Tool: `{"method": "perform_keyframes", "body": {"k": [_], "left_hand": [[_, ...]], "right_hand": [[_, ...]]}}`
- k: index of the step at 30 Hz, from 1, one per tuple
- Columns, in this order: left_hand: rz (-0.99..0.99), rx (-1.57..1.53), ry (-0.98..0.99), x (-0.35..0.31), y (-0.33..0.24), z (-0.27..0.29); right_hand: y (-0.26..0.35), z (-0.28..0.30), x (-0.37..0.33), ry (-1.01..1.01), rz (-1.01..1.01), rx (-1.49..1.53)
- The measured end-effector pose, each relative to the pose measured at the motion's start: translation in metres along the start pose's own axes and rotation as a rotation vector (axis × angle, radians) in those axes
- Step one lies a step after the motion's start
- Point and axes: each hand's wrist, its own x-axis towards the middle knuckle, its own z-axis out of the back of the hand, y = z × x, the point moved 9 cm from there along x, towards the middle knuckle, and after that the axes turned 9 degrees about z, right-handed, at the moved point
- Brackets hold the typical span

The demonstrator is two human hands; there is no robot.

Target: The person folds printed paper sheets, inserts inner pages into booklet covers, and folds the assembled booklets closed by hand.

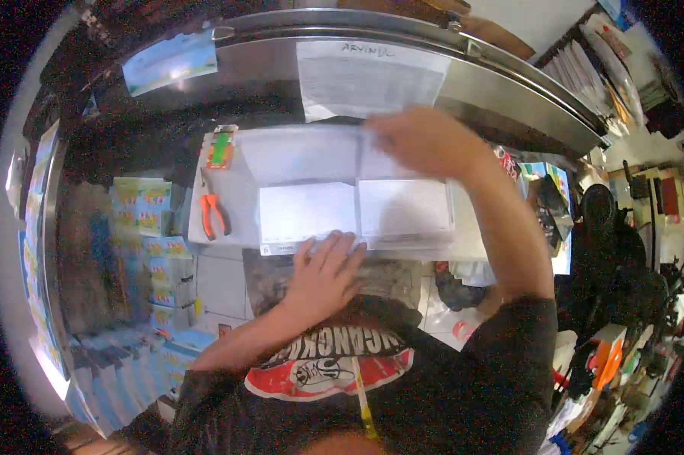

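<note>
White printed sheets (pixel 307 214) lie on a pale work surface (pixel 243 205) in front of me, showing two bright panels side by side. My left hand (pixel 325 274) rests at their near edge, fingers spread and fingertips touching the paper. Over the far right part of the sheets is my right hand (pixel 425 142), its forearm reaching up from the right. Motion smears its fingers, so I cannot make out whether it holds anything. Left of the sheets lie orange-handled pliers (pixel 214 216), with a small green and orange packet (pixel 220 149) just beyond.
Behind the work surface a metal panel (pixel 258 68) bears a large white paper (pixel 372 80) and a blue sheet (pixel 171 62). Stacks of light blue printed packets (pixel 167 265) stand at the left. Dark clutter (pixel 607 235) fills the right side.
</note>
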Motion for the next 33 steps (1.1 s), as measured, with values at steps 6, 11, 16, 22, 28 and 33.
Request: {"method": "perform_keyframes", "body": {"k": [6, 11, 16, 22, 28, 33], "left_hand": [[-0.027, 0.038, -0.052, 0.003, -0.006, 0.001], [-0.021, 0.049, -0.019, 0.006, -0.003, 0.001], [-0.035, 0.003, 0.002, 0.005, 0.006, -0.005], [-0.023, -0.175, 0.010, -0.010, 0.016, 0.002], [-0.048, -0.130, -0.121, -0.008, 0.015, 0.022], [-0.023, -0.116, -0.143, -0.012, 0.017, 0.029]], "right_hand": [[-0.037, -0.001, 0.025, 0.023, 0.030, 0.069], [-0.039, -0.002, 0.026, 0.071, -0.005, 0.104], [-0.035, 0.003, 0.031, 0.071, 0.014, 0.130], [-0.054, 0.105, 0.020, -0.374, -0.241, -0.117], [-0.042, 0.147, 0.065, -0.907, 0.001, -0.703], [-0.073, 0.011, 0.104, -0.170, -0.164, -0.375]]}}
